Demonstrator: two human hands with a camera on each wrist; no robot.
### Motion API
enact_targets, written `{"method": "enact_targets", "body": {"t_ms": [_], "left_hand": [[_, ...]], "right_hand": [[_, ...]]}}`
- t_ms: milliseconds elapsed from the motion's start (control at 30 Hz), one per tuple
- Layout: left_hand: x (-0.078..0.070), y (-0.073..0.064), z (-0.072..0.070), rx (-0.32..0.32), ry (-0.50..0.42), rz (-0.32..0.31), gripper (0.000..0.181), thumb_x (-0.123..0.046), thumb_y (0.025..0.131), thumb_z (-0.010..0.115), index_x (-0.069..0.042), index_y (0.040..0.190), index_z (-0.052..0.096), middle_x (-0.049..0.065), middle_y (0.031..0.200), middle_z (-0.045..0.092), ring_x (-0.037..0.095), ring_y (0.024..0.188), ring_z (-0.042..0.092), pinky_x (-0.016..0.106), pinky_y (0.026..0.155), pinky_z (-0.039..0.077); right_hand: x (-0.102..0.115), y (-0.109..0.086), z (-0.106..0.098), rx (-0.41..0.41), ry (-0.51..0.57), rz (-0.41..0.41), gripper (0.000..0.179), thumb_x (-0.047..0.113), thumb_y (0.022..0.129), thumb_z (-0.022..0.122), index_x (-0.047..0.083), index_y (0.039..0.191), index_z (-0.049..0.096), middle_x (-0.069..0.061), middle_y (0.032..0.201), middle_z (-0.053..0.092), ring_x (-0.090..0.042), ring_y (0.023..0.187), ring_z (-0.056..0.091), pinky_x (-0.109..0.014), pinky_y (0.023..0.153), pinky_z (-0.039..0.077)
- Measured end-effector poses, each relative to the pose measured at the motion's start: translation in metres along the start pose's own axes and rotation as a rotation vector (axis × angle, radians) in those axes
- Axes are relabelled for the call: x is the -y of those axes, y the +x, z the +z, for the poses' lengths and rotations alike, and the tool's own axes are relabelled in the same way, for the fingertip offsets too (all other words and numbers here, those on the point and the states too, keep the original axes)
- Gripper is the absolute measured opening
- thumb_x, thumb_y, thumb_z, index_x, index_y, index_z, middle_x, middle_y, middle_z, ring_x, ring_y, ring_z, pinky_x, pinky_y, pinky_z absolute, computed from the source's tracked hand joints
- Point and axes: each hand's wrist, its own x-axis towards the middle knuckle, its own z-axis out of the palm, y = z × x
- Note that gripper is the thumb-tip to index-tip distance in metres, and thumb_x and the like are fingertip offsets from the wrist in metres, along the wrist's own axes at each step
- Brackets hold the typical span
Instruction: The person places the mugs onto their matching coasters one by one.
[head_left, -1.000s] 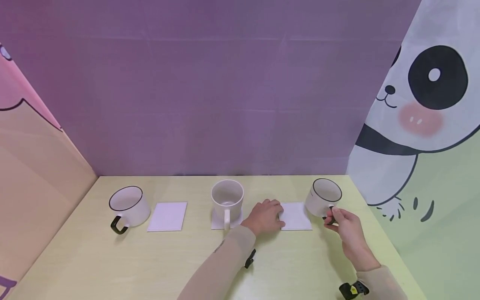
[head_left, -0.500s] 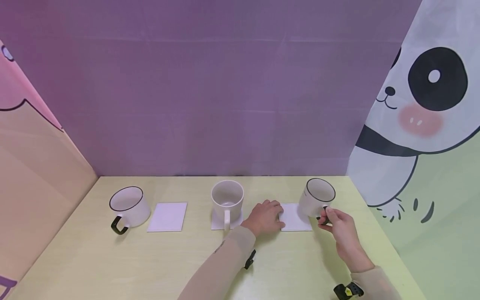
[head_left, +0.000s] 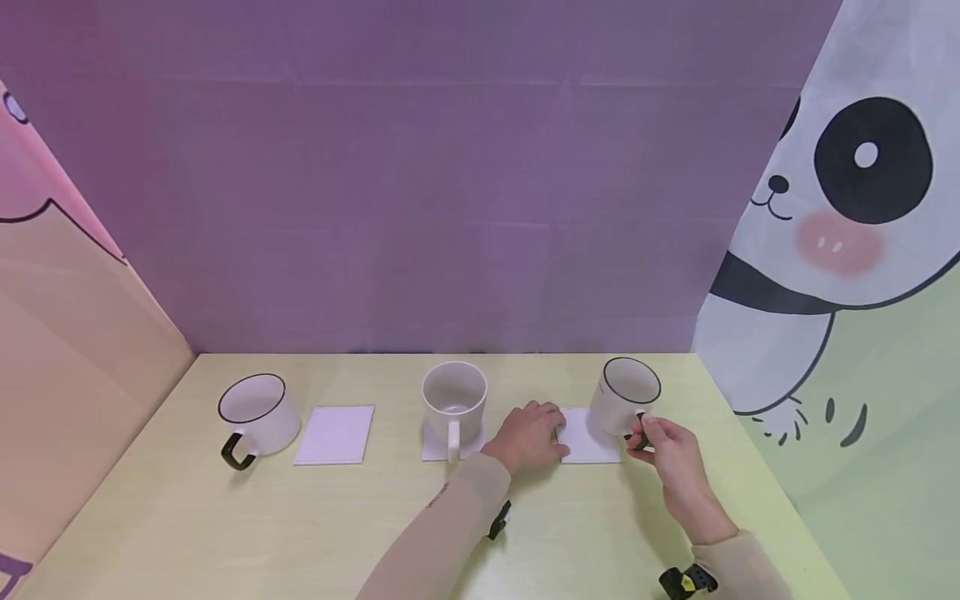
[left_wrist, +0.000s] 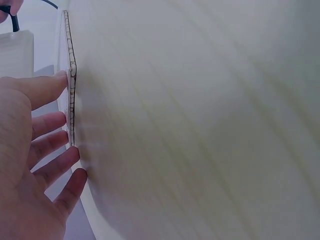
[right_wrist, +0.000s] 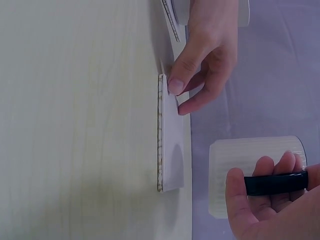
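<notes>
My right hand [head_left: 678,471] grips the black handle of a white mug [head_left: 617,404] with a dark rim. In the head view this mug overlaps the right part of a white square coaster [head_left: 581,446]; the right wrist view shows a gap between the mug's base and the coaster's face. My left hand [head_left: 528,435] rests at the left side of that coaster, its thumb [right_wrist: 176,86] and fingertips touching the edge. The left wrist view shows these fingers [left_wrist: 57,162] spread and fairly straight along the coaster's layered edge.
An all-white mug [head_left: 453,396] stands on another coaster [head_left: 433,450] in the middle. Farther left lie a bare coaster [head_left: 335,435] and a white mug [head_left: 266,421] with a black handle. A purple backdrop [head_left: 450,208] rises behind the table [head_left: 225,533].
My right hand has carried the dark-rimmed mug leftward, from beside the right coaster to over its right part. My left hand has stayed at the coaster's edge.
</notes>
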Motion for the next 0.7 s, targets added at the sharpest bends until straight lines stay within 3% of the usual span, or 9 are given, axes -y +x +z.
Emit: {"method": "enact_targets", "body": {"t_ms": [700], "left_hand": [[0.002, 0.0, 0.0, 0.01, -0.014, 0.006, 0.04, -0.042, 0.091, 0.072, -0.017, 0.122, 0.069, -0.002, 0.139, 0.06, 0.02, 0.122, 0.055, 0.038, 0.092, 0.049]], "right_hand": [[0.003, -0.001, 0.018, 0.025, 0.029, -0.002, 0.03, 0.013, 0.11, 0.043, -0.012, 0.103, 0.059, -0.002, 0.081, 0.059, -0.011, 0.082, 0.06, -0.033, 0.083, 0.058]]}}
